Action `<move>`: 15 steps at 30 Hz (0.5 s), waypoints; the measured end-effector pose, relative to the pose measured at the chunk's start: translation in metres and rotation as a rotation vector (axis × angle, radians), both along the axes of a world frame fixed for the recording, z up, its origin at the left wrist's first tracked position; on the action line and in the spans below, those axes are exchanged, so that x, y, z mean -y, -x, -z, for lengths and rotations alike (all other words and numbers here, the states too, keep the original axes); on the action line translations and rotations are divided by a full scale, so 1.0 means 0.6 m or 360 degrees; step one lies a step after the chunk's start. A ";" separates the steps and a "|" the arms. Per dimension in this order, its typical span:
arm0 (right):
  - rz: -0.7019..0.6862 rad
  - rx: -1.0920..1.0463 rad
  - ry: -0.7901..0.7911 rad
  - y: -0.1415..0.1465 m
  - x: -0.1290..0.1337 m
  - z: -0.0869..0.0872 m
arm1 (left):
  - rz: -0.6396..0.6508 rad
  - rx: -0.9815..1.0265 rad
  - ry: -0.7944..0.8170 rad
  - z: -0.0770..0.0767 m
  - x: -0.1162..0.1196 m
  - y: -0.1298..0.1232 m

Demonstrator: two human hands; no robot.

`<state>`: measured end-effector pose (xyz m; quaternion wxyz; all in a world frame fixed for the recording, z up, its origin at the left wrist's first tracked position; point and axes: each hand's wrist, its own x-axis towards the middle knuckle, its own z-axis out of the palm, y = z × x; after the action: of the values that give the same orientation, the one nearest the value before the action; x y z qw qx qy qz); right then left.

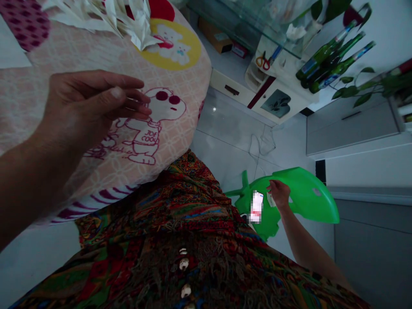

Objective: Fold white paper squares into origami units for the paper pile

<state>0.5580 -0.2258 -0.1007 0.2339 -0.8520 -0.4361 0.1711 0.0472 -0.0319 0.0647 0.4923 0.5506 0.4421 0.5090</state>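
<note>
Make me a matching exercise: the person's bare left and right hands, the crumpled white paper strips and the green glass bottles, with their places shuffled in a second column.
1. bare left hand
2. bare right hand
3. crumpled white paper strips
4. green glass bottles

A. by a green plastic chair
B. near leafy plant stems
C. by a printed dog in dark sunglasses
D. against a yellow oval print

Pairs: 1-C, 2-A, 3-D, 4-B
</note>
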 end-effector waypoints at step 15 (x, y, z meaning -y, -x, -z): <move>-0.0011 -0.0061 -0.0025 0.057 -0.006 -0.008 | -0.0178 0.0058 0.0157 0.087 -0.021 0.032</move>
<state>0.5238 -0.2224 -0.0962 0.2482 -0.8451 -0.4359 0.1848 0.0281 -0.0195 0.0126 0.4975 0.4907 0.4878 0.5232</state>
